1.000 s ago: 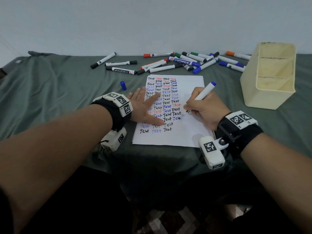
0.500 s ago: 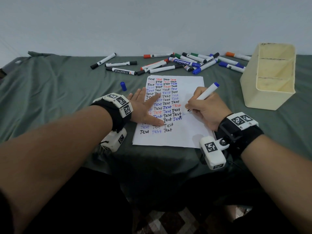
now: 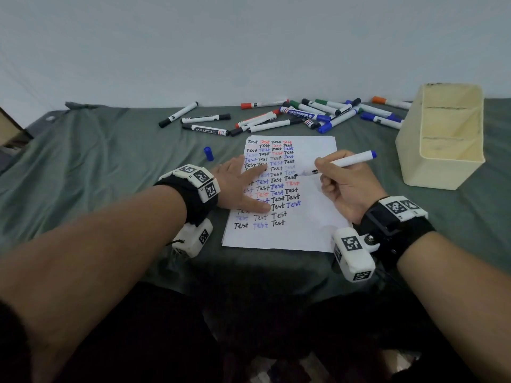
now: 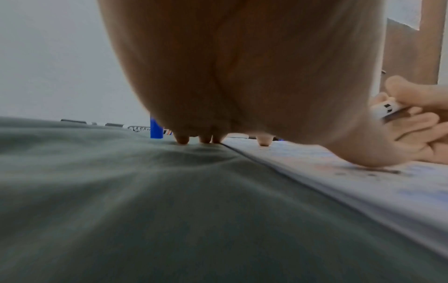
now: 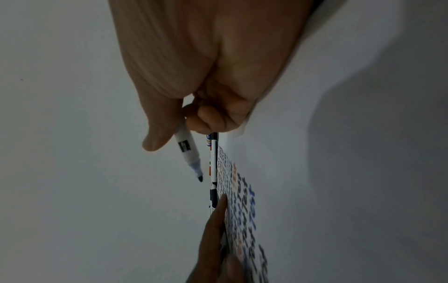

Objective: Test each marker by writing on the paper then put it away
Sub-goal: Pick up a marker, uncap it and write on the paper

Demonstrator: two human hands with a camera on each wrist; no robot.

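A white sheet of paper [image 3: 312,230] covered in rows of "Test" lies on the green cloth. My left hand [image 3: 243,186] lies flat on the paper's left side, fingers spread, pressing it down. My right hand [image 3: 343,183] grips an uncapped blue marker [image 3: 351,160] above the paper's right half, its tip lifted clear and pointing left. In the right wrist view the marker [image 5: 188,151] sticks out from between my thumb and fingers. Its blue cap [image 3: 209,153] lies on the cloth left of the paper; the cap [image 4: 156,128] also shows in the left wrist view.
Several capped markers [image 3: 298,117] in black, red, blue, green and orange lie scattered behind the paper. A cream plastic bin [image 3: 442,136] with dividers stands at the right. The green cloth [image 3: 96,167] covers the table up to a white wall.
My right hand has lifted the marker tip off the paper and tilted the marker flatter, after finishing a blue "Test". The left hand has stayed on the paper.
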